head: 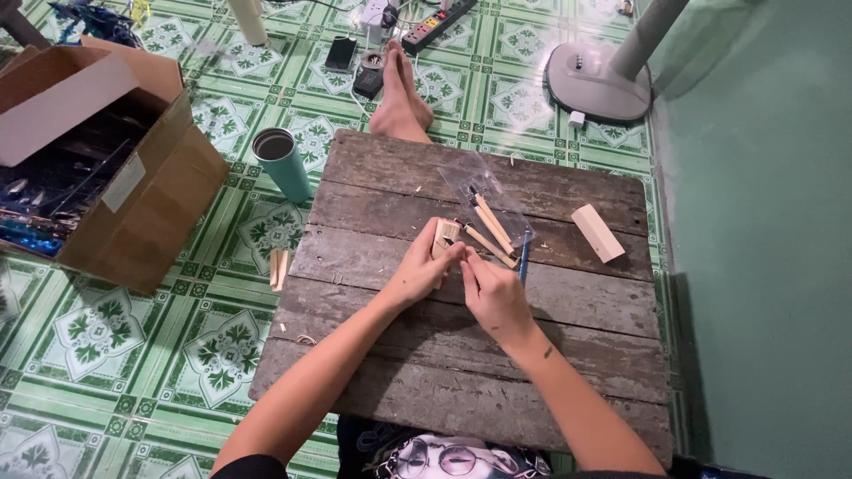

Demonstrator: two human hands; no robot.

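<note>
My left hand (pixel 424 269) grips a small pale wooden piece (pixel 445 235) over the middle of a low weathered wooden table (pixel 399 355). Touching it from the right, my right hand (pixel 493 293) is closed around a blue-handled tool (pixel 524 255) whose shaft sticks up past my fingers. Just beyond both hands several thin wooden sticks (pixel 491 229) lie on the boards, partly under a clear plastic bag (pixel 475 182). A pale wooden block (pixel 597 233) rests alone near the table's right edge.
A teal tumbler (pixel 282 162) stands on the green tiled floor left of the table, beside an open cardboard box (pixel 115 168). Small wood pieces (pixel 279 269) lie by the table's left edge. My bare foot (pixel 399 93), a power strip (pixel 438 24), a phone (pixel 341 53) and a fan base (pixel 596 82) lie beyond.
</note>
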